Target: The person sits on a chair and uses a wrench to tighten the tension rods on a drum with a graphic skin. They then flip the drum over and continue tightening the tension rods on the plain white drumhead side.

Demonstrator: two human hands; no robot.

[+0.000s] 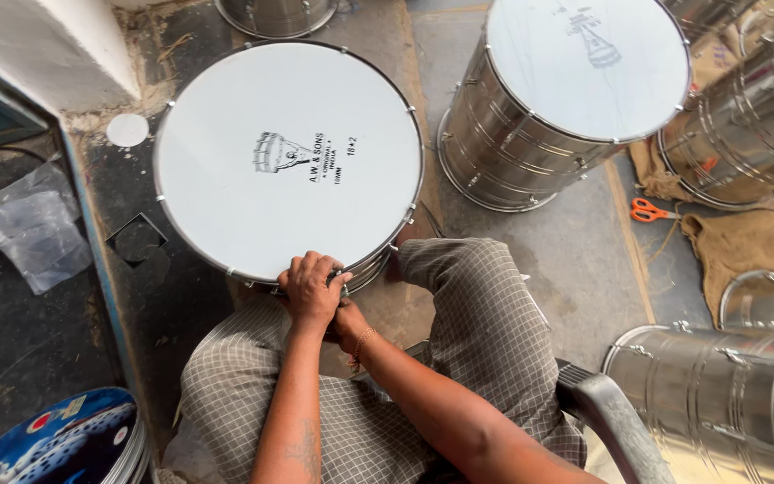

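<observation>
Both hands grip the near rim of the white-headed drum [288,161]. Left hand [313,289] lies curled over the right hand [348,323]; what the fingers clasp is hidden. Orange scissors [649,211] lie well apart on the floor.

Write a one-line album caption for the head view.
Seated person's left hand and right hand meet at the near rim of a white-topped metal drum, more drums around.

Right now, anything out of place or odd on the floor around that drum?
Orange-handled scissors lie loose on the concrete floor beside crumpled burlap sacking. A crumpled clear plastic bag sits at the far left. The white-headed drum under both hands looks intact, nothing spilled.
</observation>
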